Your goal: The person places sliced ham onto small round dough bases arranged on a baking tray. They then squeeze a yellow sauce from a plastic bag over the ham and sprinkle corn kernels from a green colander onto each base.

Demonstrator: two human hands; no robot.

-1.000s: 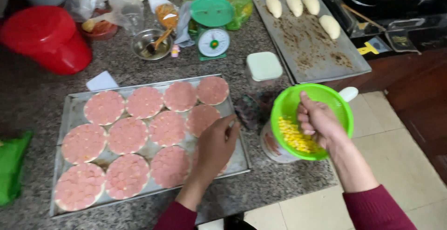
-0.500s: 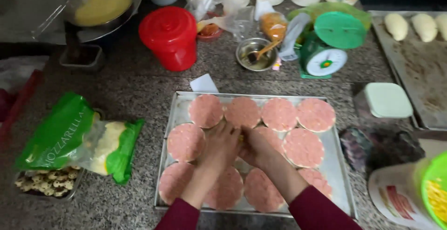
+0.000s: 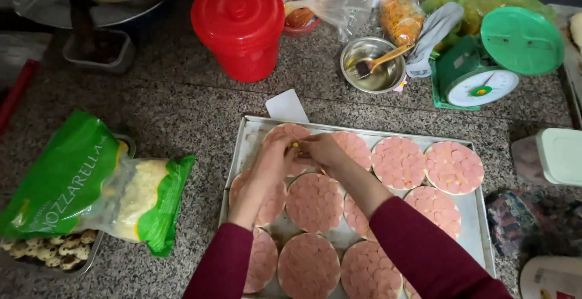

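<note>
Pinching yellow corn kernels [image 3: 295, 146] between both hands' fingertips, I hold left hand [image 3: 271, 159] and right hand [image 3: 322, 149] over the far-left round sausage-topped base [image 3: 290, 134] on the metal baking tray [image 3: 480, 226], for even scattering.

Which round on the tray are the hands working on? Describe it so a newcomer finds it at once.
Start at the metal baking tray on the granite counter, filled with sausage-topped dough rounds. Go to its far-left corner, below the red lidded tub. That round alone lies under both hands, left hand and right hand.
</note>
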